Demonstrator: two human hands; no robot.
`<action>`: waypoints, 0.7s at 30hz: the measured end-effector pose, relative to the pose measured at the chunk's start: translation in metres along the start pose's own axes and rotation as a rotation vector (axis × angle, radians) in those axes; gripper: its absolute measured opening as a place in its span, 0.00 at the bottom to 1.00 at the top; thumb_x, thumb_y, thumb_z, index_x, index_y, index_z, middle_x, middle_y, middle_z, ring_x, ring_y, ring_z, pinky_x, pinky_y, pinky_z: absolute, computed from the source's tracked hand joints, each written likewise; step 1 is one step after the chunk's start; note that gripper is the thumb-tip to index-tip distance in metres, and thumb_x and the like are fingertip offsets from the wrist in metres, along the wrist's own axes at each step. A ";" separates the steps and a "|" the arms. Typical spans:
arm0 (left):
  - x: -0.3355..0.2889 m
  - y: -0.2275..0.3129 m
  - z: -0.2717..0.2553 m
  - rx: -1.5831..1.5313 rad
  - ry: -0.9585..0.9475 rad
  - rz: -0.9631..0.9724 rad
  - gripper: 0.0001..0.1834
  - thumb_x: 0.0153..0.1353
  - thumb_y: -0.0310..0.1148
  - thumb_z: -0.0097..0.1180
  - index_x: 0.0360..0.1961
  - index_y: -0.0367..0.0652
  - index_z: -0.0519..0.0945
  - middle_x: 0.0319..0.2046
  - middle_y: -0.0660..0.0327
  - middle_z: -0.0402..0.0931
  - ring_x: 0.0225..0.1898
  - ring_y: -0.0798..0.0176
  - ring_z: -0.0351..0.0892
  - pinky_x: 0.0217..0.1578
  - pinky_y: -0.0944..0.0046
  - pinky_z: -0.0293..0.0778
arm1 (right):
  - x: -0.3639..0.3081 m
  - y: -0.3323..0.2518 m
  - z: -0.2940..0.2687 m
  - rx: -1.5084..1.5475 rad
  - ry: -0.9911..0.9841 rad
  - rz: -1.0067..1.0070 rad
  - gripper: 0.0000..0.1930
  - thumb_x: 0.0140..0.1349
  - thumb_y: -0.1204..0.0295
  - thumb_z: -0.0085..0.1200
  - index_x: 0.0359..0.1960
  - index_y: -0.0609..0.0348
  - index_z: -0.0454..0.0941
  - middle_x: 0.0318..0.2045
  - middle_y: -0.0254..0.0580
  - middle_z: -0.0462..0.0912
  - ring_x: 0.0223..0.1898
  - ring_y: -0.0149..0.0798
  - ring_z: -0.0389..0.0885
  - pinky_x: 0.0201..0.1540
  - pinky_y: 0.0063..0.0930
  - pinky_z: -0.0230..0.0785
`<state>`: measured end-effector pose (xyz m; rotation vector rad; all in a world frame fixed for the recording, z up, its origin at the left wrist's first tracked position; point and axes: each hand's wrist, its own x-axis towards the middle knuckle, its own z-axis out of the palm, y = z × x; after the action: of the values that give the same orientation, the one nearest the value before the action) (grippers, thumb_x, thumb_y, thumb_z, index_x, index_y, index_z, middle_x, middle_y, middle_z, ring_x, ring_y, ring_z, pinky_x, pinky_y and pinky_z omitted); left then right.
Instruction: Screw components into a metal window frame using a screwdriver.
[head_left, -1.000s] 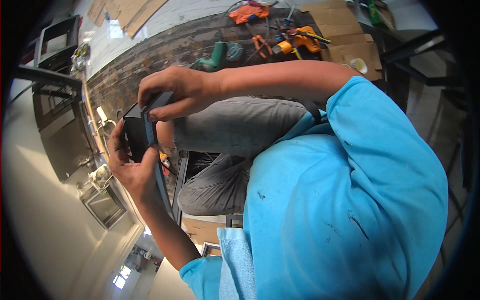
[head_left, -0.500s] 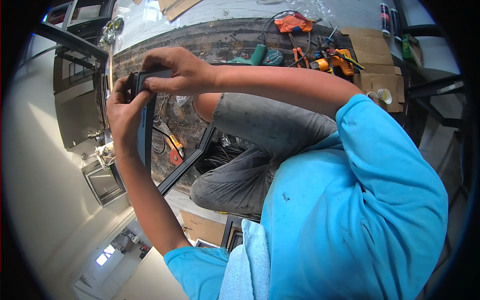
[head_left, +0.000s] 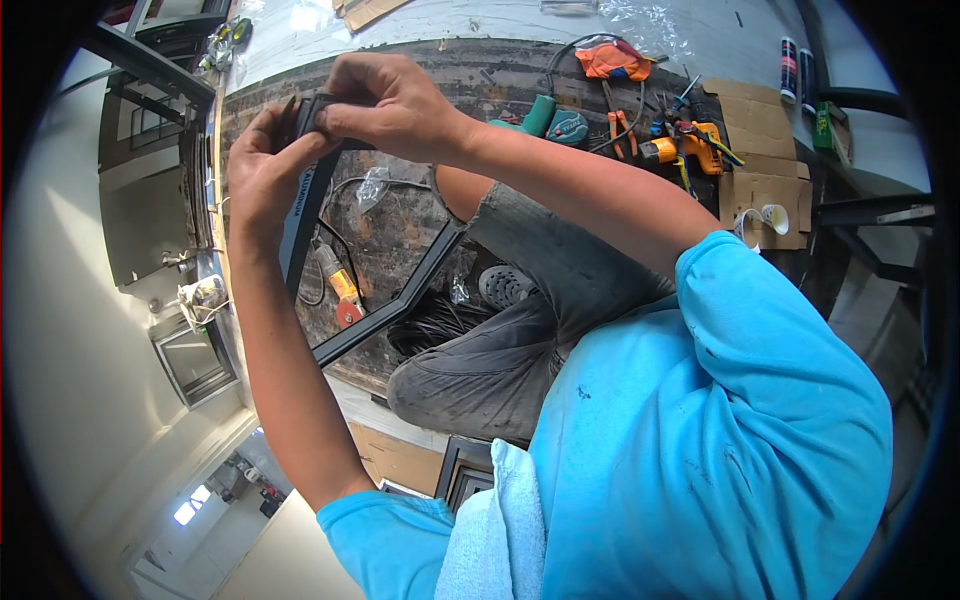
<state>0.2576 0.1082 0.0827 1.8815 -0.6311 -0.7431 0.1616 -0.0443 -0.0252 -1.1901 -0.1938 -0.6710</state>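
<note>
Bright daylight, sharp, fisheye-bent edges

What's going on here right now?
A person in a blue shirt holds both hands up at the top end of a dark metal frame bar. The left hand grips the bar from the side, while the right hand pinches a small dark piece at its end. Power tools and cardboard lie on the floor beyond.

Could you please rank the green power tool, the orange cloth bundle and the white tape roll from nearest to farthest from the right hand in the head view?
From the right hand:
1. Green power tool, just beyond the forearm.
2. Orange cloth bundle, farther along the floor.
3. White tape roll, on cardboard, farthest.
</note>
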 end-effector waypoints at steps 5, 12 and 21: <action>0.006 0.004 0.001 0.031 -0.017 -0.018 0.21 0.58 0.19 0.66 0.53 0.27 0.78 0.46 0.52 0.84 0.47 0.59 0.87 0.55 0.61 0.83 | 0.000 0.008 0.003 0.025 0.019 0.025 0.06 0.69 0.73 0.63 0.38 0.61 0.79 0.31 0.29 0.82 0.34 0.21 0.78 0.37 0.21 0.74; 0.011 -0.004 -0.007 -0.072 -0.105 0.039 0.20 0.58 0.20 0.67 0.51 0.26 0.78 0.46 0.51 0.84 0.46 0.58 0.88 0.54 0.59 0.84 | -0.004 0.003 0.014 0.079 0.142 0.056 0.11 0.60 0.67 0.64 0.34 0.62 0.80 0.26 0.33 0.82 0.30 0.24 0.77 0.34 0.25 0.73; 0.020 -0.011 -0.012 -0.102 -0.159 0.073 0.19 0.58 0.20 0.67 0.50 0.27 0.79 0.43 0.52 0.85 0.44 0.59 0.88 0.52 0.60 0.85 | 0.009 -0.023 -0.003 -0.325 -0.032 0.149 0.20 0.57 0.63 0.63 0.45 0.66 0.83 0.39 0.51 0.89 0.41 0.39 0.90 0.48 0.33 0.81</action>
<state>0.2806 0.1056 0.0722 1.7093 -0.7437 -0.8674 0.1550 -0.0557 -0.0037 -1.5117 -0.0213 -0.5650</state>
